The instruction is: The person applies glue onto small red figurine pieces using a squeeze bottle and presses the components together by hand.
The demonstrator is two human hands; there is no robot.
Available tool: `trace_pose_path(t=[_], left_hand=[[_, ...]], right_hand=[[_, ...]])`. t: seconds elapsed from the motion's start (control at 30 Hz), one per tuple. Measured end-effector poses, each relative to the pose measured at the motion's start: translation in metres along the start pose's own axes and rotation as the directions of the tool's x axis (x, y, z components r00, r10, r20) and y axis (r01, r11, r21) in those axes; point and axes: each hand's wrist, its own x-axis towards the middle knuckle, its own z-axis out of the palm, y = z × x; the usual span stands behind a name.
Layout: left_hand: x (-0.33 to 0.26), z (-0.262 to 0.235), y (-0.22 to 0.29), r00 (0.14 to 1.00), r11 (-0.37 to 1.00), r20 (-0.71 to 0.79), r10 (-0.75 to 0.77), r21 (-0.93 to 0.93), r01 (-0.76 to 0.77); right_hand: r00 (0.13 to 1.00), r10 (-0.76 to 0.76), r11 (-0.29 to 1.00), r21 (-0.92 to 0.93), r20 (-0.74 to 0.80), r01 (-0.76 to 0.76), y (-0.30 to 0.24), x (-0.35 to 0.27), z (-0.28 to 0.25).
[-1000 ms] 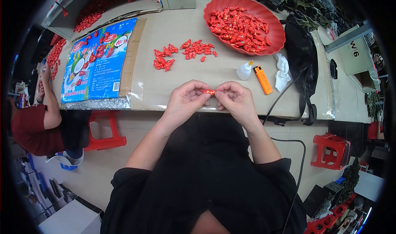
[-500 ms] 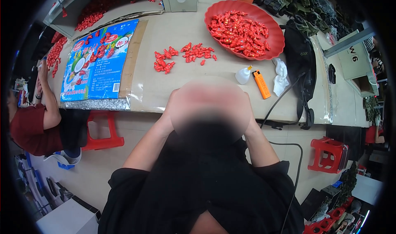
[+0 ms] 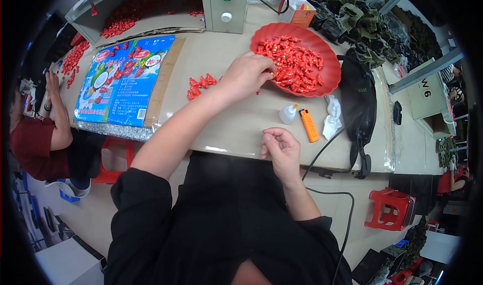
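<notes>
My left hand [image 3: 246,76] reaches across the table to the left rim of a scalloped red bowl [image 3: 329,79]. Its thumb and fingers are pinched close together; whether a piece is between them is hidden. Small glossy red pieces [image 3: 292,61] with knobbly shapes heap up in the bowl. A small group of similar red pieces [image 3: 200,85] lies on the table, partly covered by my left forearm. Nearer the front edge, my right hand [image 3: 283,152] hovers with curled fingers, thumb against the index finger. Anything in it is too small to make out.
A white squeeze bottle [image 3: 288,115], an orange lighter [image 3: 309,125] and a crumpled white tissue [image 3: 332,118] lie right of centre. A black bag [image 3: 359,99] with a trailing cable is beyond them. Blue printed cardboard [image 3: 121,84] lies left, near another person [image 3: 43,144].
My hands were together near the table edge, masked by a blur. The left has since moved up to the bowl, while the right is separate by the front edge.
</notes>
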Motion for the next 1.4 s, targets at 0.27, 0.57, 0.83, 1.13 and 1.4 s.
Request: trace_pose_path(t=[0.27,0.57,0.83,1.13,1.4], left_hand=[[0.055,0.044,-0.008,0.938,0.984,0.333,-0.101,-0.104,0.143],[0.066,0.032,-0.008,0.964,0.937,0.234,-0.126,-0.29,0.192],[-0.066,-0.073,-0.018,0.902,0.902,-0.062,-0.427,-0.105,0.419],[-0.117,-0.054,-0.003,0.944,0.913,-0.104,-0.314,0.241,0.33],[-0.118,-0.041,-0.002,0.992,0.912,-0.042,-0.122,0.389,0.129]], right_hand=[[0.999,0.036,0.998,0.05,0.018,-0.037,-0.004,0.001,-0.004],[0.999,0.037,0.996,0.085,0.008,-0.038,-0.006,-0.002,-0.007],[0.94,-0.256,0.967,-0.067,-0.226,0.247,-0.016,-0.019,-0.015],[0.832,-0.503,0.757,-0.584,-0.236,0.292,-0.02,0.015,-0.012],[0.909,-0.387,0.646,-0.749,-0.156,0.147,-0.019,0.027,-0.01]])
